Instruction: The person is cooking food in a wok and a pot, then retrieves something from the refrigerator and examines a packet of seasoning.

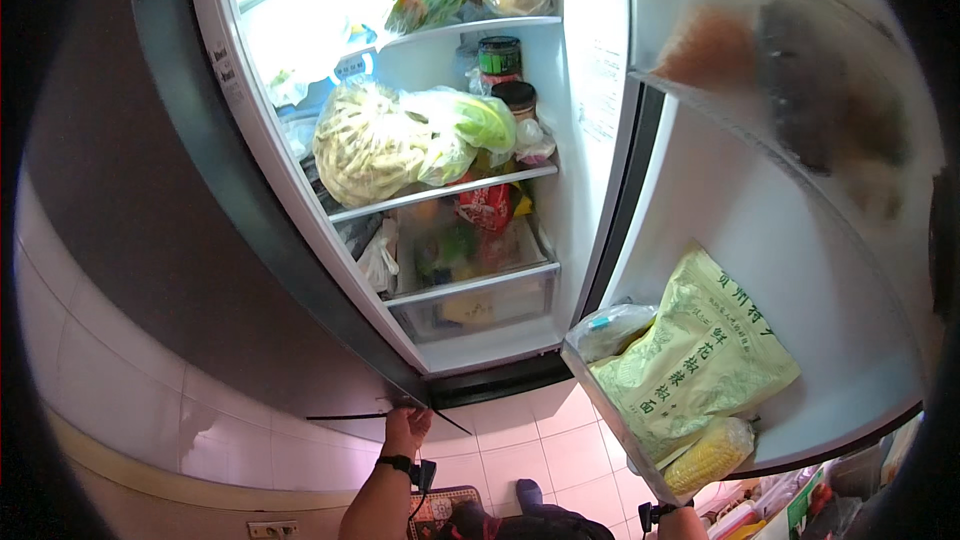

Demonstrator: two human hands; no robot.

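Note:
My left hand (407,429), with a black wrist strap, is at the lower inner corner of the dark left refrigerator door (187,202), its fingers curled at the edge. My right wrist (667,514) shows at the bottom; the hand is hidden behind the bin of the open right door (825,300). This door bin (611,416) holds a pale green printed bag (697,360), a wrapped corn cob (709,457) and a clear plastic bag (611,330). Inside the lit refrigerator, a middle shelf (450,193) carries a large bag of pale long produce (371,146) and bagged leafy greens (480,124).
Dark-lidded jars (500,56) stand behind the greens. A red packet (486,206) lies below, above a clear drawer (480,307). The upper door bin (697,52) holds blurred items. A patterned mat (446,506) and my foot (529,493) are on the tiled floor (510,457).

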